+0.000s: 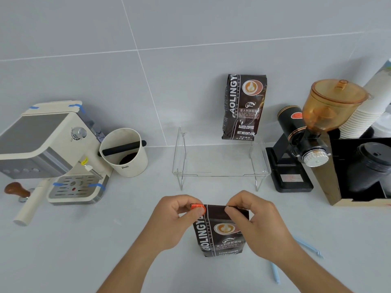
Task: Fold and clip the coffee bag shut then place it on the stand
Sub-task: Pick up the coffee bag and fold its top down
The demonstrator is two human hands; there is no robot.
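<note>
A dark coffee bag point(220, 233) stands upright on the counter in front of me, its top folded over. My left hand point(171, 220) pinches an orange clip point(197, 207) at the bag's top left corner. My right hand point(258, 225) pinches the folded top edge on the right side. Behind the bag stands a clear acrylic stand point(220, 163). A second, sealed coffee bag point(243, 107) stands on its back right part, against the wall.
A cream espresso machine point(53, 151) and a knock box point(124, 153) sit at the left, with a tamper point(18, 190) near the edge. A black grinder point(304, 142) and a cup holder point(364, 170) stand at the right. Light blue clips point(309, 248) lie beside my right forearm.
</note>
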